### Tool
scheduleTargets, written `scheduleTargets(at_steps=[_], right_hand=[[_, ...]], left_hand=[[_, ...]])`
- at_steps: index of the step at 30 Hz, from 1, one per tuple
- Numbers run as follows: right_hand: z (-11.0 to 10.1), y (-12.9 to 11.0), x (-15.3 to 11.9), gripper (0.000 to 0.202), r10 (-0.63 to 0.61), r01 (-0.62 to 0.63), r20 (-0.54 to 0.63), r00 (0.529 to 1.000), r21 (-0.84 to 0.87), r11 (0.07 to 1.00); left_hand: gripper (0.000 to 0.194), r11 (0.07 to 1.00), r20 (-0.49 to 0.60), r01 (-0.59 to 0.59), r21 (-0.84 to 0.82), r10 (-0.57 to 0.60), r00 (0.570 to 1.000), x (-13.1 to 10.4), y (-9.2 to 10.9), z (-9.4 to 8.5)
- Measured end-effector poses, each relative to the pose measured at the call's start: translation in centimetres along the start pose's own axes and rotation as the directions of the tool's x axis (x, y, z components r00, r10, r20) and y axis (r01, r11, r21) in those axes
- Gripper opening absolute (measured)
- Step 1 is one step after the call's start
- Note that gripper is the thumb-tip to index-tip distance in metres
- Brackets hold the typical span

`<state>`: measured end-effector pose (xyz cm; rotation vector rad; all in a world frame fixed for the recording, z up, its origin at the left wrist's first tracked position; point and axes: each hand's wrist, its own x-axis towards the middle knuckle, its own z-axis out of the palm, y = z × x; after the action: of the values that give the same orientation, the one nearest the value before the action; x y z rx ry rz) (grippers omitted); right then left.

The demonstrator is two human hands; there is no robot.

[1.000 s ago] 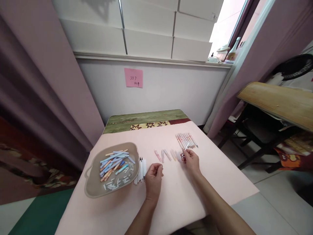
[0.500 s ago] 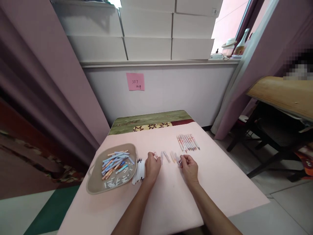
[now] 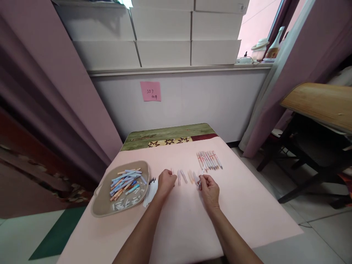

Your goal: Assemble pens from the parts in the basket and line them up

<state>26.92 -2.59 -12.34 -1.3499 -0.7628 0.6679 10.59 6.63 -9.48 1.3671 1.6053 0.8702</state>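
My left hand (image 3: 166,181) has its fingers closed at the table's middle, beside a few loose pale pen tubes (image 3: 182,176); what it pinches is too small to name. My right hand (image 3: 209,188) pinches a slim white pen part (image 3: 203,169) near some translucent orange and lilac pieces (image 3: 191,176). Behind it lies a row of assembled-looking pens (image 3: 209,160). White refills with dark tips (image 3: 150,192) lie in a bundle left of my left hand. A beige basket (image 3: 95,207) holds blue and orange barrels and small clear pieces.
The table (image 3: 181,231) has a pink cover and a green wooden-patterned far edge. White boxes (image 3: 162,53) stand on a ledge behind it, above a pink note (image 3: 150,91). At the right is a wooden table (image 3: 324,102) with a dark chair under it.
The view has shifted slightly. My hands stay at nearly the same places over the table, the left one a little further from the loose tubes.
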Motion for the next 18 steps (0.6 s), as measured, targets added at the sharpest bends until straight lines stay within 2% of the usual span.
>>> scheduleTargets(at_steps=[3,8,12,18], right_hand=[[-0.1,0.2,-0.1,0.036,0.015,-0.015,-0.015,1.0,0.024,1.0],[-0.1,0.9,0.0,0.036,0.025,-0.022,-0.043,0.999,0.064,0.998],[-0.1,1.2,0.1,0.039,0.026,-0.022,-0.051,0.998,0.092,0.996],[0.1,1.1,-0.2,0.036,0.055,-0.053,-0.022,0.998,0.081,0.995]], left_hand=[[0.02,0.961,0.045,-0.016,-0.277,0.03,0.999,-1.0,-0.4,0.1],[0.035,0.801,0.103,-0.016,-0.598,0.096,0.99,-2.8,-0.8,-0.5],[0.037,0.708,0.17,0.02,-0.706,0.142,0.975,-3.6,-1.2,-1.1],[0.028,0.657,0.248,0.06,-0.751,0.197,0.949,-4.0,-1.6,-1.4]])
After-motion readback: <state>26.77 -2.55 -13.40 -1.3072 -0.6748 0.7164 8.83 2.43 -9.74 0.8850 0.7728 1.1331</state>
